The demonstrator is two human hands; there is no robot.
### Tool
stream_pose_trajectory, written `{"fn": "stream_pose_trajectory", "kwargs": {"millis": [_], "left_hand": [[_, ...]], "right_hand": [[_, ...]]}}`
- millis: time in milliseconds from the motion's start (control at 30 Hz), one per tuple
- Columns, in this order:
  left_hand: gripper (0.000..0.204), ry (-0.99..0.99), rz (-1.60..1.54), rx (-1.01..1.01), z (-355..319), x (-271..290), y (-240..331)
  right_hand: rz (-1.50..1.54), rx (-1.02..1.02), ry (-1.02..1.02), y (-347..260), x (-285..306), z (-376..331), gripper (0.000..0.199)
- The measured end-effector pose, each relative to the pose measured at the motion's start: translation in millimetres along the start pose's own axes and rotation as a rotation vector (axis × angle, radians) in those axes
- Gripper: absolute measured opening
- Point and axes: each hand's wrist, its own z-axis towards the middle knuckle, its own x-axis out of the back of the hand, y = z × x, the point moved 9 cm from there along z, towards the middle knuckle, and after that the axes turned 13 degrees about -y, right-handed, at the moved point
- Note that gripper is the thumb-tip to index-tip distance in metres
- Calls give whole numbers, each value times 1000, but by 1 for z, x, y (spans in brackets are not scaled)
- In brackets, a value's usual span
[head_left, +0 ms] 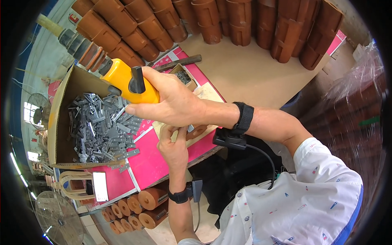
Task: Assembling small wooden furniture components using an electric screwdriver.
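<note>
Near the pink worktop's (151,169) near edge the left hand (173,149) curls (pinching or not, I cannot tell), the right hand (175,98) clasps a yellow tool (120,79), and a fan (60,222) stands beyond.

The view comes from the left one of two fisheye cameras worn side by side on the person's head, looking down and forward. The white shirt (294,208) fills the lower right, close to the lens, and the pink tabletop (151,167) lies farther off. The right hand (173,98) and left hand (173,145) sit near the middle, seen from above. The field is wide enough to take in brown cylinders (240,22) at the top and a large fan (60,220) at lower left; straight edges bow toward the round dark rim.
</note>
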Motion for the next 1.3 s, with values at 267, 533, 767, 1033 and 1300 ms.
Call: {"fn": "stream_pose_trajectory", "kwargs": {"millis": [267,533,767,1033,1300], "left_hand": [[19,4,-81,64,1,-1,0],[19,5,-96,75,0,-1,0],[42,-123,48,-43,2,-4,2],[62,-429,-93,10,16,-26,4],[50,-424,-245,90,16,-29,-11]], "right_hand": [[-39,67,26,-1,1,-1,41],[-113,88,27,-3,0,-3,43],[-160,133,25,0,-4,-6,58],[-131,88,-3,-1,-6,-6,57],[-115,17,-60,0,-8,-6,62]]}}
